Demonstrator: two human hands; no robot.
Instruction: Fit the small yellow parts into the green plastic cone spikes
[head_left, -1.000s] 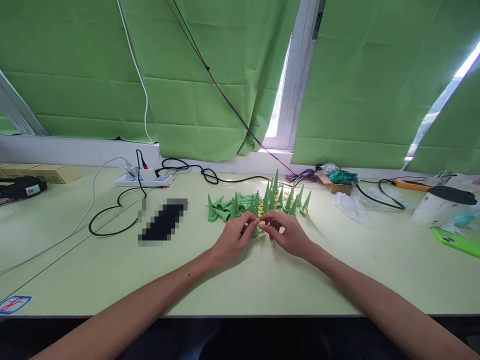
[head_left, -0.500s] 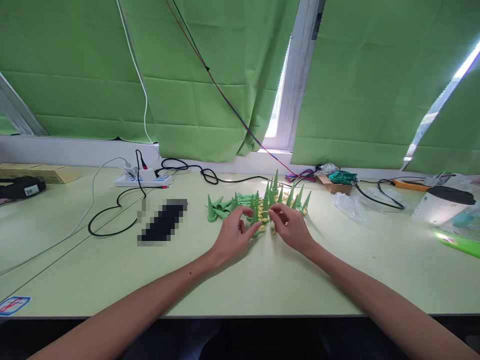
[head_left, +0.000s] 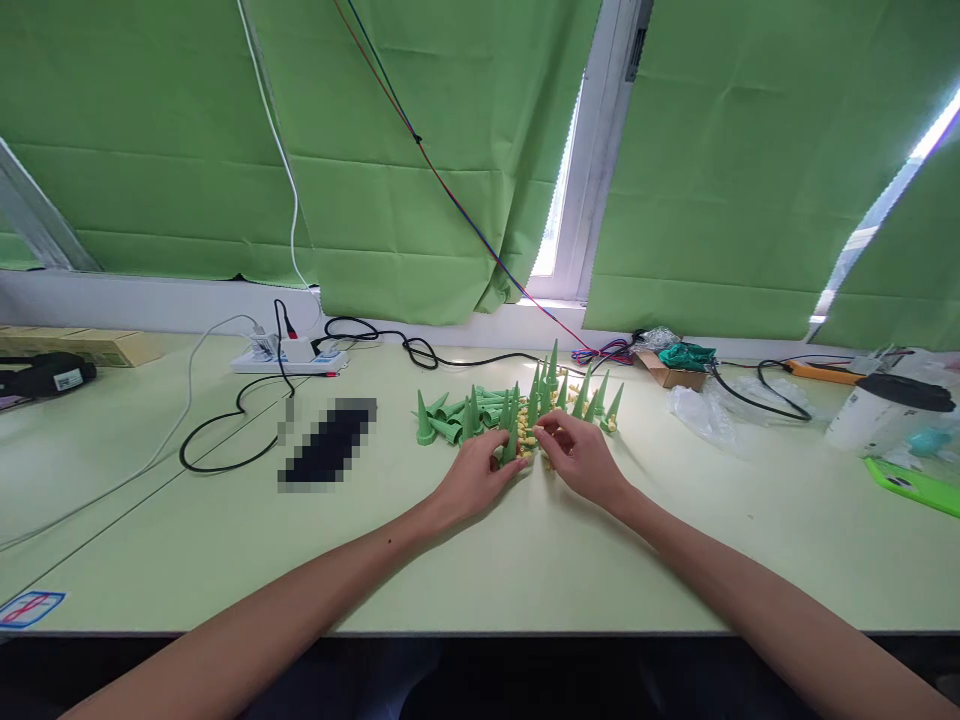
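Green cones (head_left: 553,372) stand upright on the pale table, with more green pieces (head_left: 446,425) lying in a heap to their left. Small yellow pieces (head_left: 523,425) are strewn among the standing cones. My left hand (head_left: 480,474) is curled round the base of a front green cone (head_left: 511,432), thumb and fingers closed on it. My right hand (head_left: 576,448) is just to the right of it, thumb and index finger pinched together beside the yellow pieces. Whatever lies between those fingertips is too small to make out.
On the left are a blurred dark object (head_left: 330,445), a power strip (head_left: 262,360) and looping cables. To the right are a small cardboard box (head_left: 667,372), plastic bags (head_left: 705,415), a lidded cup (head_left: 885,415) and a green phone (head_left: 911,484).
My left hand has lowered slightly and its fingers have closed round the front cone. My right hand has barely moved.
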